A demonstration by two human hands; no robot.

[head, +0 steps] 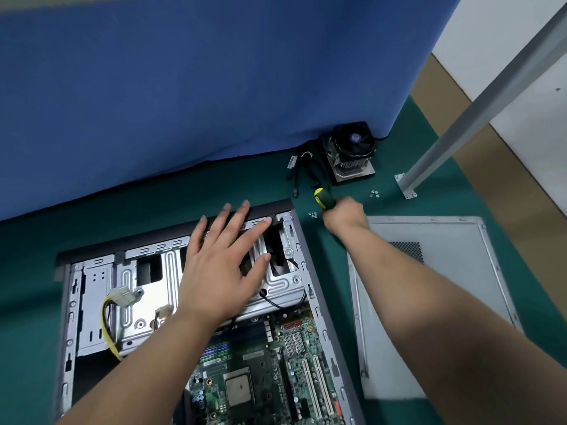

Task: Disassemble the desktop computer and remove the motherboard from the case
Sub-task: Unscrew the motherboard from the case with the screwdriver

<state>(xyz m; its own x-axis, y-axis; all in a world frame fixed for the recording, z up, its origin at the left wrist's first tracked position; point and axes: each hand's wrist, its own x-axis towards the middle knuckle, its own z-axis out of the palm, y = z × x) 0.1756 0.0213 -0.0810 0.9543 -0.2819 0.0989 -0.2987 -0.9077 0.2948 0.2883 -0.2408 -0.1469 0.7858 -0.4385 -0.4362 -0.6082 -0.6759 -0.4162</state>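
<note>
The open computer case (66, 348) lies flat on a green mat. Its green motherboard (264, 372) sits inside at the lower middle, with the bare CPU socket showing. My left hand (221, 268) rests flat, fingers spread, on the metal drive cage (147, 289) near the case's far edge. Beyond the case's far right corner, my right hand (345, 214) grips a screwdriver with a yellow and black handle (323, 198) over the mat. Its tip is hidden by the hand.
The removed grey side panel (435, 302) lies right of the case. A CPU cooler with fan (352, 151) and loose black cables (302, 171) sit at the back by a blue cloth. Small screw groups (313, 214) (374, 194) lie on the mat. A metal post (454, 130) stands at right.
</note>
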